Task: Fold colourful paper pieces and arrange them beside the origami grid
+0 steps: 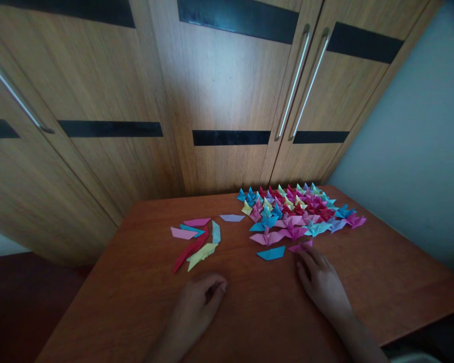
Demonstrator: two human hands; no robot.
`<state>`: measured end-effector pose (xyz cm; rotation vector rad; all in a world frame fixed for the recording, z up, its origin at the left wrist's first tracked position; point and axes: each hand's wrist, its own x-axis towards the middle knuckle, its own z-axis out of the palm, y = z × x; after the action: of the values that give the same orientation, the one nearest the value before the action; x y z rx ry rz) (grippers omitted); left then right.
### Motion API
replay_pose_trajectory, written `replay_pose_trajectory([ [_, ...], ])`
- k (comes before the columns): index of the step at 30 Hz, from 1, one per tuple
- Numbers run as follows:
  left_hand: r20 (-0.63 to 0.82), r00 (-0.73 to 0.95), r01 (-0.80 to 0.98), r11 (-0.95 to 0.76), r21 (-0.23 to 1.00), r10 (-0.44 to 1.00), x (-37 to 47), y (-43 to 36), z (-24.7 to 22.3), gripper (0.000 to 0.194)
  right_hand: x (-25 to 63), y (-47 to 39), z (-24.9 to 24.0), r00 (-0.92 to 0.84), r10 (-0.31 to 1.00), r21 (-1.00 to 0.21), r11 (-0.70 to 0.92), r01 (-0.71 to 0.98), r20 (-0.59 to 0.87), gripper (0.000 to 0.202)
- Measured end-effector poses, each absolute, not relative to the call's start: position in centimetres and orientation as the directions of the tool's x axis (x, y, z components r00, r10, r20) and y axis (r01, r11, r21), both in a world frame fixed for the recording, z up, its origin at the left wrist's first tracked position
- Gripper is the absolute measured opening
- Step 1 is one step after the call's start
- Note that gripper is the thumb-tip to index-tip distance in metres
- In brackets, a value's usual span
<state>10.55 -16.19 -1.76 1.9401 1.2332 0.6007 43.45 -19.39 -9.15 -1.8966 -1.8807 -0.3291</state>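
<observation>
My left hand [199, 305] rests on the brown wooden table [144, 297] with fingers loosely curled, holding nothing. Just beyond it lie several folded paper strips [195, 239] in pink, blue, red and yellow. My right hand [321, 282] lies flat on the table, its fingertips touching a magenta folded piece [301, 246]. A blue folded piece [271, 253] sits just left of that. Behind them spreads a dense cluster of small origami shapes [295, 209] in many colours. A lone lilac strip [232, 218] lies between the two groups.
Wooden wardrobe doors [227, 101] with black bands and long metal handles [295, 80] stand right behind the table. A pale wall [419, 126] runs along the right side. Dark red floor [18, 302] shows at the lower left.
</observation>
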Motion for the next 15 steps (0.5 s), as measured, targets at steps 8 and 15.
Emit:
replay_pose_trajectory([
  [8, -0.015, 0.421, 0.550, -0.242, 0.800, 0.907, 10.59, -16.09, -1.79, 0.023, 43.10, -19.25, -9.38, 0.052, 0.882, -0.129, 0.010, 0.992, 0.469, 0.035],
  [15, 0.002, 0.427, 0.552, -0.263, 0.792, 0.904, 10.55, -16.01, -2.06, 0.021, 42.62, -19.46, -9.04, 0.073, 0.892, -0.097, -0.033, 0.995, 0.445, 0.036],
])
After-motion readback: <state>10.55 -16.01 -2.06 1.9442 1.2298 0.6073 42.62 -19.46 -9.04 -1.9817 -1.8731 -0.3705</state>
